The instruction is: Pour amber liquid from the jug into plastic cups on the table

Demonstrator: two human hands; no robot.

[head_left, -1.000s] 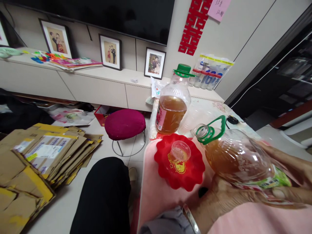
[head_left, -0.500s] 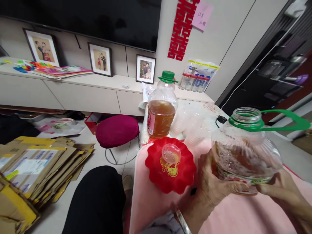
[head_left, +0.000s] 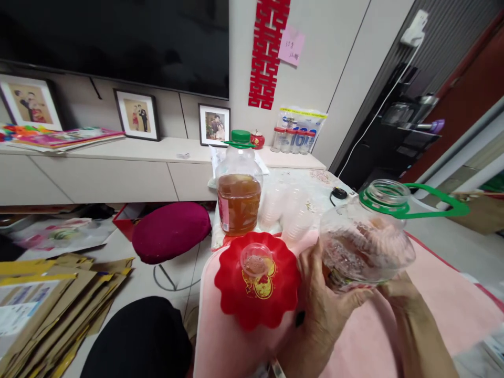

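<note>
Righted since one second earlier, the uncapped clear plastic jug with green handle (head_left: 366, 247) was at two o'clock from the scalloped red plastic dish (head_left: 236, 304), left hand (head_left: 326, 302) and right hand (head_left: 401, 294) grasping its lower sides, so any jolt risked slopping brown liquid (head_left: 342, 260).

The open jug (head_left: 366, 249) looks like clear, glossy, ribbed plastic, and the red dish (head_left: 236, 310) is smooth plastic too. Stool seat (head_left: 171, 233) is matt cloth, the cardboard (head_left: 66, 310) dull and rough-edged, TV screen (head_left: 118, 42) properly glossy.
</note>
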